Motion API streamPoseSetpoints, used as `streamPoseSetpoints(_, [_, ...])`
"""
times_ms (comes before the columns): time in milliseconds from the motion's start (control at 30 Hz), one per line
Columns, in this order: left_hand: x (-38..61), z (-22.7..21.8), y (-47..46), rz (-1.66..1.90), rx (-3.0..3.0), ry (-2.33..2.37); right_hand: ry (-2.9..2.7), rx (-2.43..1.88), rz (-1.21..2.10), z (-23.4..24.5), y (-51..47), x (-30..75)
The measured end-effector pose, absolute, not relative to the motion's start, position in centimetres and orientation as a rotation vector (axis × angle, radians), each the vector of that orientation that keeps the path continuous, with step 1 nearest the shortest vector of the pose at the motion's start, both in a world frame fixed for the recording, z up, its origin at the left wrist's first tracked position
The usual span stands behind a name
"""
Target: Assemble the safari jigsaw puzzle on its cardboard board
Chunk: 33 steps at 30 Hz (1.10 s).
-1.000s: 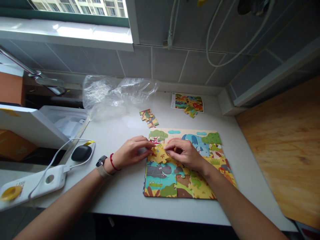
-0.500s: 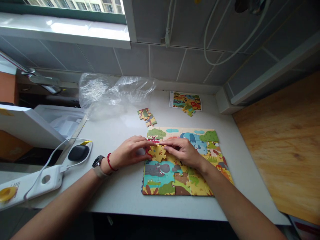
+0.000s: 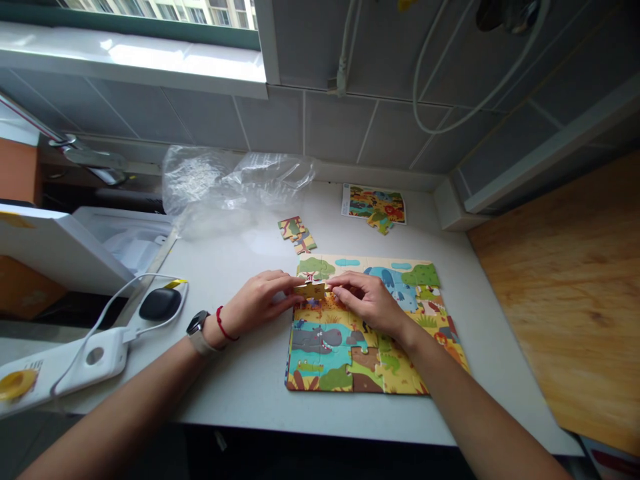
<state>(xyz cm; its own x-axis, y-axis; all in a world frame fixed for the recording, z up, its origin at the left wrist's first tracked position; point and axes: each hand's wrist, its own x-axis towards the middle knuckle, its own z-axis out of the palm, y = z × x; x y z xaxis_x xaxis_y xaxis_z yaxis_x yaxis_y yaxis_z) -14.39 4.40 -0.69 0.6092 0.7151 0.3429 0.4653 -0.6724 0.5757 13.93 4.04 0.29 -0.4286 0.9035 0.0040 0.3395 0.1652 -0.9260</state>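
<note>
A yellow puzzle piece (image 3: pixel 312 291) is tilted up above the left part of a jigsaw puzzle (image 3: pixel 320 340) with a hippo, an elephant and trees. My left hand (image 3: pixel 260 297) pinches its left side between thumb and fingers. At the piece's right edge, my right hand (image 3: pixel 367 300) has thumb and fingertips closed on it. Brown backing shows at a gap (image 3: pixel 367 359) near the puzzle's front edge. Behind the puzzle lie two loose puzzle pieces (image 3: pixel 297 233). Another loose piece (image 3: pixel 381 223) overlaps the picture card (image 3: pixel 373 200).
A crumpled clear plastic bag (image 3: pixel 235 180) lies by the tiled wall. To the left are a white power strip (image 3: pixel 65 370) with a cable and a black rounded device (image 3: pixel 160 305). A wooden board (image 3: pixel 565 287) stands on the right.
The yellow piece has tipped from facing me to nearly edge-on, uncovering more of the puzzle beneath. Both hands stay about where they were. The view has shifted slightly.
</note>
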Motion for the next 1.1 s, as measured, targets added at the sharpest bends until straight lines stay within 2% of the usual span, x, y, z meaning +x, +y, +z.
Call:
streamPoseSetpoints(400, [-14.2, -0.4, 4.2, 0.902, 2.099, 1.038, -1.899, -1.170, 1.217, 0.2, 3.9, 14.0])
streamPoseSetpoints(700, [-13.3, -0.1, 3.5, 0.856, 1.930, 0.935, -1.486, -1.151, 1.475, 0.3, 3.9, 13.8])
streamPoseSetpoints(933, [-14.3, -0.2, 3.9, 0.915, 2.101, 0.934, -1.087, -1.249, 1.140, 2.7, 6.0, 17.4])
streamPoseSetpoints(1100, [-14.6, -0.1, 4.1, 0.906, 2.229, 0.967, -0.949, -1.268, 1.117, 4.1, 5.3, 19.9])
